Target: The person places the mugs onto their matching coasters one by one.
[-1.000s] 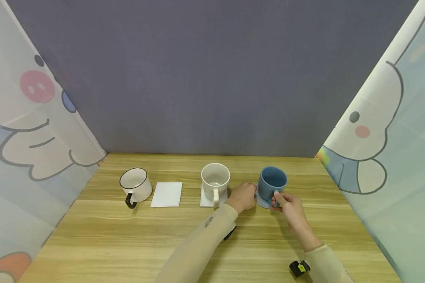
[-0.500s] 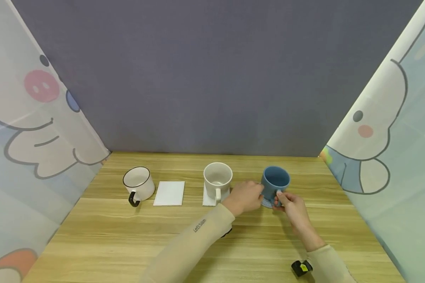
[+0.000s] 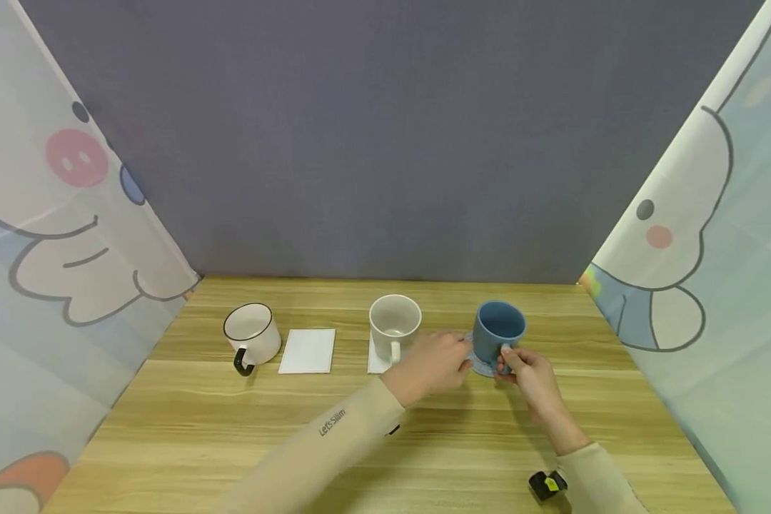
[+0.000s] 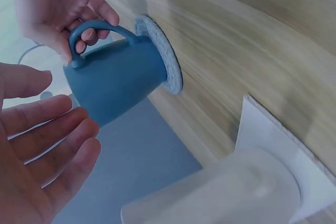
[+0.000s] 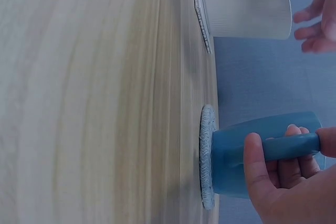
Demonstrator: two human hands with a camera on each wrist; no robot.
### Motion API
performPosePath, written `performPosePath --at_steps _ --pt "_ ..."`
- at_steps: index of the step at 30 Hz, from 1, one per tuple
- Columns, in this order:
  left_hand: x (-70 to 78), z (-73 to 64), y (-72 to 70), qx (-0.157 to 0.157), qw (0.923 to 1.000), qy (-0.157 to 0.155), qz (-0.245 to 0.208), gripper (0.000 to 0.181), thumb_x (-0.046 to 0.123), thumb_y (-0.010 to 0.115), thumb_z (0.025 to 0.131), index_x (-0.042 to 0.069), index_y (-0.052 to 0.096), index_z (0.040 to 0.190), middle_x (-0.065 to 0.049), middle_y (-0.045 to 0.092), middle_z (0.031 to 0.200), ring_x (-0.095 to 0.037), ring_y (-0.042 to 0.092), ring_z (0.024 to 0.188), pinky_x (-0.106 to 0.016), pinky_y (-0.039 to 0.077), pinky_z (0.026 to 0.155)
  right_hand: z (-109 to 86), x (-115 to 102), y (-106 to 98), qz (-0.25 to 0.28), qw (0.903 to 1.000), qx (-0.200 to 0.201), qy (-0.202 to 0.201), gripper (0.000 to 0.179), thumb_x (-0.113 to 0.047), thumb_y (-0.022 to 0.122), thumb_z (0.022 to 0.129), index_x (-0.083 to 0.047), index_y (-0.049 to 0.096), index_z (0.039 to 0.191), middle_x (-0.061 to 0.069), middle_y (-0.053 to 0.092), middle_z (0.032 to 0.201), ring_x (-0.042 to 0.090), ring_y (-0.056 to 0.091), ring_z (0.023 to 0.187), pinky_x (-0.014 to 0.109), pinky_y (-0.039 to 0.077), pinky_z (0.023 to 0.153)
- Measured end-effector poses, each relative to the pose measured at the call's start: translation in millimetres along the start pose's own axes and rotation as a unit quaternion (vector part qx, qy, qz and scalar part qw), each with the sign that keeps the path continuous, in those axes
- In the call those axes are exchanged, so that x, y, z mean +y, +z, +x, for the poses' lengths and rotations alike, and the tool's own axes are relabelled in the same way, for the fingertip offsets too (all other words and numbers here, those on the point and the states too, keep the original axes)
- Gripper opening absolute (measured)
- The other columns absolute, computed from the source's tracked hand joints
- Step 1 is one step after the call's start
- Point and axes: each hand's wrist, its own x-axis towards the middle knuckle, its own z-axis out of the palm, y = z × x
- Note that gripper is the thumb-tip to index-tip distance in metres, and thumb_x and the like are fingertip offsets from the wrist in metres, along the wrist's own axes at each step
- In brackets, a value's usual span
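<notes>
A blue mug point(image 3: 492, 335) stands upright on a round blue-grey woven coaster point(image 3: 477, 365) at the right of the table. My right hand point(image 3: 532, 378) holds the mug's handle, fingers curled through it, as the right wrist view also shows. My left hand point(image 3: 433, 363) is apart from the blue mug, to its left, with relaxed fingers spread in the left wrist view point(image 4: 50, 135). Close beside that hand, a white ribbed mug point(image 3: 392, 325) sits on a square white coaster point(image 3: 377, 363); the hand overlaps part of them in the head view.
On the left stands a white mug with a black rim and handle point(image 3: 257, 339). A bare square white coaster point(image 3: 307, 351) lies beside it. A grey panel point(image 3: 385, 143) rises behind the wooden table point(image 3: 186, 414), with cartoon-printed sheets at both sides.
My left hand reached to the blue mug's side, then drew back left from it. My right hand stays on the handle, and the mug remains on its coaster.
</notes>
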Motion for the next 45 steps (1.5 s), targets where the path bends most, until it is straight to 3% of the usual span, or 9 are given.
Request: performPosePath --at_steps 6,19,27,36,40,45 --pt "-7.9 -17.5 -7.9 0.049 0.9986 0.012 0.014 0.009 0.025 0.068 0.095 0.019 0.069 0.088 0.009 0.063 0.082 -0.009 0.062 0.076 -0.023 0.05 0.061 -0.7 -1.0 -0.3 0.0 1.0 -0.004 -0.002 0.037 -0.024 0.052 0.108 0.013 0.06 0.104 0.008 0.059 0.09 0.017 0.061 0.086 0.037 0.059 0.084" --pt "-27.2 -47.7 -20.8 0.091 0.9957 0.008 0.017 0.012 0.022 0.067 0.095 0.018 0.063 0.084 0.007 0.058 0.078 -0.012 0.058 0.071 -0.028 0.052 0.062 1.2 -2.9 0.1 0.0 1.0 -0.002 -0.001 0.038 -0.024 0.052 0.108 0.013 0.06 0.103 0.007 0.059 0.087 0.015 0.06 0.083 0.035 0.06 0.083" --pt "-43.0 -67.2 -27.0 0.115 0.9931 -0.018 -0.01 0.008 0.021 0.071 0.094 0.015 0.066 0.092 0.004 0.061 0.083 -0.015 0.063 0.076 -0.034 0.056 0.065 0.3 -1.1 -1.6 -0.005 1.0 -0.003 0.003 0.039 -0.025 0.051 0.108 0.013 0.059 0.105 0.005 0.059 0.088 0.013 0.061 0.083 0.031 0.059 0.083" --pt "-63.4 -93.2 -27.6 0.117 0.9904 -0.059 -0.043 0.009 0.017 0.07 0.094 0.01 0.069 0.099 0.003 0.062 0.09 -0.013 0.058 0.077 -0.029 0.051 0.06 0.2 -0.6 -0.9 -0.005 1.0 0.001 0.006 0.039 -0.025 0.053 0.108 0.013 0.061 0.103 0.005 0.06 0.087 0.013 0.061 0.083 0.033 0.059 0.084" --pt "-72.1 -106.3 -25.9 0.133 0.9856 -0.088 -0.056 0.01 0.018 0.071 0.094 0.012 0.07 0.102 0.002 0.068 0.096 -0.014 0.063 0.08 -0.032 0.054 0.06 0.7 0.0 -1.5 -0.008 0.9999 -0.002 0.01 0.038 -0.026 0.053 0.108 0.011 0.062 0.102 0.006 0.06 0.088 0.014 0.061 0.085 0.034 0.059 0.085" --pt "-82.7 -119.2 -24.7 0.174 0.9749 -0.116 -0.077 0.014 0.016 0.074 0.092 0.009 0.072 0.104 -0.001 0.071 0.099 -0.021 0.068 0.086 -0.037 0.058 0.065 2.3 1.0 -2.6 -0.009 0.9998 -0.007 0.016 0.038 -0.026 0.053 0.108 0.01 0.062 0.102 0.006 0.06 0.088 0.016 0.062 0.086 0.035 0.059 0.086"
